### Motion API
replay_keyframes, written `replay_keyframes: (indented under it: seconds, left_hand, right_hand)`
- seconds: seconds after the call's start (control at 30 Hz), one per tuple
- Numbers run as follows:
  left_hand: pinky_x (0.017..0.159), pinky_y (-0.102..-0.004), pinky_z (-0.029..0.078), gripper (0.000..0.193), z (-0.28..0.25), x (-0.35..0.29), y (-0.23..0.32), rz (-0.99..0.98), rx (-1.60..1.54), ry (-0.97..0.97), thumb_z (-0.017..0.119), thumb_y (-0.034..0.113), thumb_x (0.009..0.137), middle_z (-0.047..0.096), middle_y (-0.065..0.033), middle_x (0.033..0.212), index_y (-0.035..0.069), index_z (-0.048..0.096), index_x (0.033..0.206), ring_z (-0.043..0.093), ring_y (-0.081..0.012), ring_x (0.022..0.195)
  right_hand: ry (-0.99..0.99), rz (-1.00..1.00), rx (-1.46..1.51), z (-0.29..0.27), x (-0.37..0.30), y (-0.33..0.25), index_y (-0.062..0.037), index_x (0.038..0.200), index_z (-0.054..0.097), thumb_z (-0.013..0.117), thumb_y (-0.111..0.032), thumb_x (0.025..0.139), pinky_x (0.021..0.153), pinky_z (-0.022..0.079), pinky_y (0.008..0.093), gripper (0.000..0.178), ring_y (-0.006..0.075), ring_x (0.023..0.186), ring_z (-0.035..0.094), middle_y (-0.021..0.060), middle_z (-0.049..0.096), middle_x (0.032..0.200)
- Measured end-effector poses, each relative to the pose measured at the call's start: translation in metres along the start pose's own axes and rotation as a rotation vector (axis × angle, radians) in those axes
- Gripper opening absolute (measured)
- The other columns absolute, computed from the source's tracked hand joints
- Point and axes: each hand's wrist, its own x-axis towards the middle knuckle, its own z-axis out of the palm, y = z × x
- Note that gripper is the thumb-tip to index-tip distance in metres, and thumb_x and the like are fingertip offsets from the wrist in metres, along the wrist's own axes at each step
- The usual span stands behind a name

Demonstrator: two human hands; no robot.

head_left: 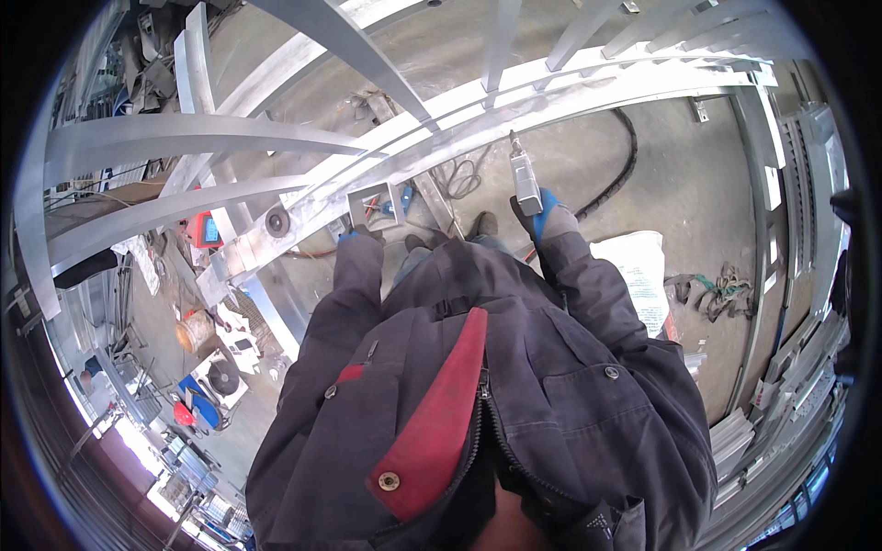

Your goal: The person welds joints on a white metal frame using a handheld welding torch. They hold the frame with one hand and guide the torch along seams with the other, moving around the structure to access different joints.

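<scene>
A blue-and-grey glove covers my right hand (548, 217), which is closed around a silver, box-shaped hand tool (525, 182). Its narrow tip points away from me, towards the long metal beam (459, 134). My left hand (360, 233), also gloved, is closed at the near edge of a short piece of square metal tube (396, 204) beside the beam. The tube's open end faces up; most of my left fingers are hidden. A round dark disc (277, 221) lies on the beam, left of the tube.
Curved metal bars (211, 138) rise across the left and top. A thick black hose (629, 156) loops over the floor at right, with a white sack (636, 266) nearer me. At left stand a red device with a screen (204, 230) and a cable spool (194, 331).
</scene>
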Motion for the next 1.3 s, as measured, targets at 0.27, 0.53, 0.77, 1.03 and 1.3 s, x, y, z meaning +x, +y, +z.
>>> replay_keyframes:
  seconds: [0.27,0.53,0.77,1.03,1.3]
  left_hand:
    - [0.066,-0.0415,0.06,0.036,0.035,0.01,0.045,0.054,-0.917,-0.035,0.057,0.023,0.103,0.074,-0.023,0.102,0.0,0.056,0.131,0.074,-0.0309,0.078]
    - [0.067,-0.0387,0.061,0.044,-0.043,0.035,0.136,-0.387,-1.387,-0.112,0.048,0.028,0.107,0.073,-0.0223,0.107,-0.001,0.045,0.14,0.073,-0.0282,0.079]
    - [0.068,-0.0378,0.061,0.041,-0.017,0.064,0.133,-0.488,-1.592,-0.065,0.046,0.026,0.108,0.074,-0.0212,0.107,-0.001,0.048,0.138,0.073,-0.0272,0.079]
    - [0.072,-0.0375,0.061,0.035,-0.017,0.06,0.143,-0.491,-1.631,-0.016,0.042,0.022,0.108,0.073,-0.0195,0.111,0.001,0.05,0.134,0.072,-0.0277,0.082]
    - [0.074,-0.0466,0.061,0.025,-0.024,0.07,0.151,-0.569,-1.692,0.026,0.048,0.019,0.102,0.072,-0.0219,0.106,0.006,0.052,0.123,0.07,-0.0333,0.083]
  right_hand:
    - [0.054,-0.022,-0.032,0.0,-0.002,0.007,-0.007,0.122,0.065,0.062,-0.064,0.091,0.086,0.053,0.0495,0.065,0.0451,0.105,0.068,0.0258,0.072,0.106]
    - [0.063,-0.032,0.025,-0.004,-0.008,0.019,-0.0057,0.12,0.066,0.065,-0.062,0.09,0.084,0.054,0.0488,0.064,0.0444,0.103,0.069,0.0251,0.072,0.105]
    - [0.066,0.011,0.064,-0.008,-0.004,0.033,-0.0027,0.118,0.065,0.067,-0.061,0.09,0.083,0.054,0.0484,0.065,0.0441,0.102,0.069,0.0254,0.072,0.103]
    - [0.06,0.022,0.133,-0.012,-0.004,0.045,-0.0008,0.116,0.066,0.07,-0.057,0.09,0.08,0.055,0.0466,0.062,0.0414,0.095,0.071,0.0241,0.073,0.1]
    - [0.102,-0.016,0.07,0.0,0.0,0.067,-0.0005,0.116,0.066,0.071,-0.055,0.09,0.079,0.055,0.0448,0.06,0.0388,0.094,0.072,0.0233,0.073,0.098]
